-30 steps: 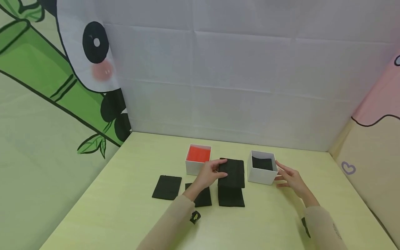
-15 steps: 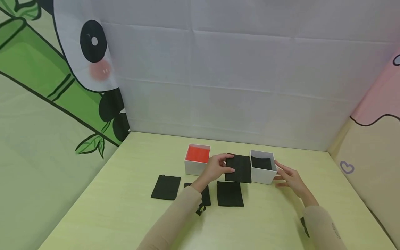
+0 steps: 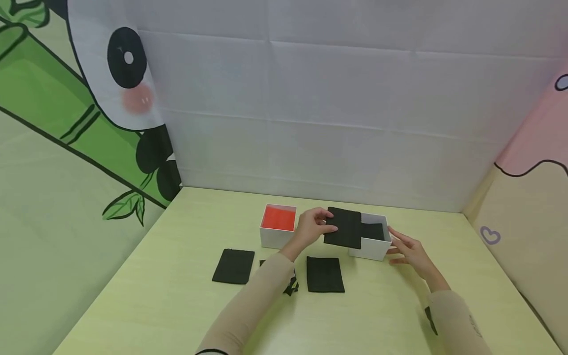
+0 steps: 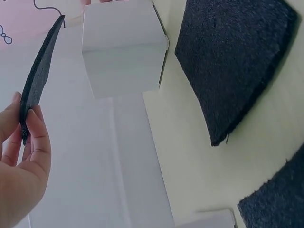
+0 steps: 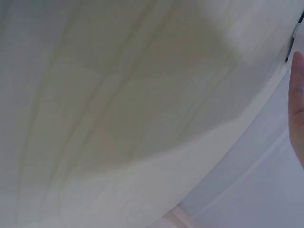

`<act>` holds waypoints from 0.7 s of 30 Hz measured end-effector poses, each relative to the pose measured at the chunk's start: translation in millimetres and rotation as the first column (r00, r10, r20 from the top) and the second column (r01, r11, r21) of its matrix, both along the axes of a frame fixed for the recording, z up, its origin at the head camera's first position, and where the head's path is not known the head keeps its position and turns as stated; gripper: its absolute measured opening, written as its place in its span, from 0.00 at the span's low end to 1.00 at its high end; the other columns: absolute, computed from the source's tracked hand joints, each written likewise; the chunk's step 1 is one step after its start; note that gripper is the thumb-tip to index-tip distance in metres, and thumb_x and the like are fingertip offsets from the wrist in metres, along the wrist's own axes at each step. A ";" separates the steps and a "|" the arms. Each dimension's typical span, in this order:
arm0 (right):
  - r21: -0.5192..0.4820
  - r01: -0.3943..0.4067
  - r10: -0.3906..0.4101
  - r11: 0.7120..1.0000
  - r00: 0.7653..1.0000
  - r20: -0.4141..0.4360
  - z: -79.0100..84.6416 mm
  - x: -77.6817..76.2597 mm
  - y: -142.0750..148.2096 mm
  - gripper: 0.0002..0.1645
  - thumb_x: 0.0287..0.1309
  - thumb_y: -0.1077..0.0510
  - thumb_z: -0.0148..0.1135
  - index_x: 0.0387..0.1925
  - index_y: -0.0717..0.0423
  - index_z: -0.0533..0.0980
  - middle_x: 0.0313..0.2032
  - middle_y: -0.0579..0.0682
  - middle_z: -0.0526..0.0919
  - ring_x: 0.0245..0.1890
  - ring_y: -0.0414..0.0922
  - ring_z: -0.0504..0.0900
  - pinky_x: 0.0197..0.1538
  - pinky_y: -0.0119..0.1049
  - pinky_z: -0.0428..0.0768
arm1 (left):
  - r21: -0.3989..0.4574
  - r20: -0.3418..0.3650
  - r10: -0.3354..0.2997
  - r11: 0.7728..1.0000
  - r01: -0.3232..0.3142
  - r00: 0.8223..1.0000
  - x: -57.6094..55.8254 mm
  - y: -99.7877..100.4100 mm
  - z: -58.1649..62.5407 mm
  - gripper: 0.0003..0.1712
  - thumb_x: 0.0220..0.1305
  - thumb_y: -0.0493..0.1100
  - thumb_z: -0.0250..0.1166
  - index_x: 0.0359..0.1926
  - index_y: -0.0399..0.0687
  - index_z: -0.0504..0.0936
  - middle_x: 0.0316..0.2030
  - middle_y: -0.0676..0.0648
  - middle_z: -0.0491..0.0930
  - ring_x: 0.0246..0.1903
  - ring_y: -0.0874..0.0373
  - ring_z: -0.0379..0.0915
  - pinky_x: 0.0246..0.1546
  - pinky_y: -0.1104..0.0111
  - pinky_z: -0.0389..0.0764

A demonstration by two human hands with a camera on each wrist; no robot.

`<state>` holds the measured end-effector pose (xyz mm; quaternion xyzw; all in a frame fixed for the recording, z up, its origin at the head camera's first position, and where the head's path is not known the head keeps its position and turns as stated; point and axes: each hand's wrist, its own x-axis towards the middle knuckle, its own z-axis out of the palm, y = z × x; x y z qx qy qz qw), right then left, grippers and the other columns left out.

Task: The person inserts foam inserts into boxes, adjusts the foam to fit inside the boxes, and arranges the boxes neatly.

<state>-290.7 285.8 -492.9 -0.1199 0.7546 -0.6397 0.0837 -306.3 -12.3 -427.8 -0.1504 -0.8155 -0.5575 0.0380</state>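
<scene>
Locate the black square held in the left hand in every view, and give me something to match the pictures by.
Head: right of centre, the black square pinched by the left hand, overlapping the box's left part.
Left wrist: upper left, the black square seen nearly edge-on.
Right wrist: not in it.
Shared landmark: the right hand, at right in the head view, fingertips at the left wrist view's top edge, one finger at the right wrist view's right edge.

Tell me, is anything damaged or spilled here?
Slightly: in the left wrist view, a loose thread sticks out near the corner of one black square on the table, breaking its outline. I see no spill.
</scene>
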 end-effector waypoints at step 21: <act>0.009 0.016 -0.016 1.000 1.000 0.010 0.9 0.5 -0.7 0.32 0.65 0.54 0.46 0.64 0.64 0.50 0.40 0.37 0.76 0.40 0.54 0.78 0.38 0.49 0.76 | 0.020 -0.017 0.036 0.999 -0.036 0.999 -16.0 42.8 -0.8 0.18 0.55 0.34 0.63 0.49 0.38 0.78 0.40 0.45 0.79 0.24 0.66 0.69 0.22 0.78 0.69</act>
